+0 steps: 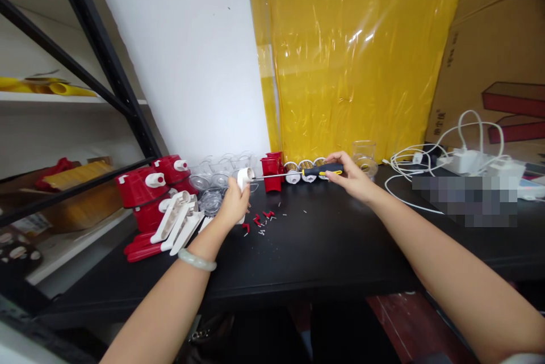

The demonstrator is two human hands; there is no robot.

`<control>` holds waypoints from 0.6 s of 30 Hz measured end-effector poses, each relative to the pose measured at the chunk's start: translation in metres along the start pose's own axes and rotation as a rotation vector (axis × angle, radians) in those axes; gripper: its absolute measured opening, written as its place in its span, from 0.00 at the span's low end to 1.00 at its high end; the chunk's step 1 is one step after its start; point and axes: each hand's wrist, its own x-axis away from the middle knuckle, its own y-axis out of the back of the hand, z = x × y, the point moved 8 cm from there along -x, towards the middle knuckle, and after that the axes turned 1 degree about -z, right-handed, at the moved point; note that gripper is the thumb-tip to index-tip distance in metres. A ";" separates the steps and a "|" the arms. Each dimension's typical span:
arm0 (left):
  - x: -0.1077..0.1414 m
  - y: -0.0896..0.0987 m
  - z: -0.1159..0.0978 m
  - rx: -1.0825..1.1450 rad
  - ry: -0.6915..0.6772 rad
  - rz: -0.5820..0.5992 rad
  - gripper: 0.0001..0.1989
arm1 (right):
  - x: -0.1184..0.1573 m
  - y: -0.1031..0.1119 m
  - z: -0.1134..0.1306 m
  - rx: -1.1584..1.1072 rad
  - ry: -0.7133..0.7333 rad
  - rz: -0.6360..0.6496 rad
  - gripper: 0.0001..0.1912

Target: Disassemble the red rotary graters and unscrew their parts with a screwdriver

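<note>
Near the middle of the black table, my left hand (235,204) is closed round a white plastic part (244,178) with a round opening turned to the right. My right hand (349,175) grips the black and yellow handle of a screwdriver (317,171). The screwdriver lies level, and its metal shaft points left, with the tip at the opening of the white part. Below and right of my left hand, small red pieces (257,220) and several tiny screws (261,232) are scattered on the tabletop.
On the left stand red housings (142,188) beside white and red handles (176,216). Clear cups (220,171), red containers (271,174) and white-rimmed drums (307,171) line the back. White cables and plugs (464,158) lie at the right. A black shelf frame (96,34) rises at the left.
</note>
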 end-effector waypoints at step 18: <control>0.002 -0.005 -0.001 -0.011 -0.033 0.031 0.13 | 0.000 0.005 -0.027 0.001 -0.229 -0.032 0.26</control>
